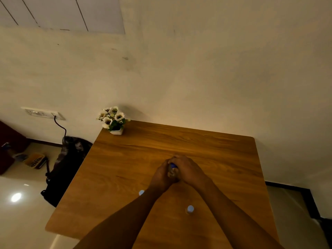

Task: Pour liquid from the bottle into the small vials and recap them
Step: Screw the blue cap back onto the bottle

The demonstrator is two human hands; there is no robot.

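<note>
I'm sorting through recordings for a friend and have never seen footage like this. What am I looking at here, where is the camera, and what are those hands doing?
There is no machine here. The one picture comes from a wide-angle camera worn on a person's head, looking forward and down at their own bare arms.

Both hands meet over a wooden table. The left hand and right hand close around one small bottle with a blue cap; whether they are opening or closing it cannot be told.

Nearer the person, two small vials stand on the table with pale blue caps on: one beside the left forearm, one between the forearms.

At the far left corner sits a small pot of white flowers.
</note>
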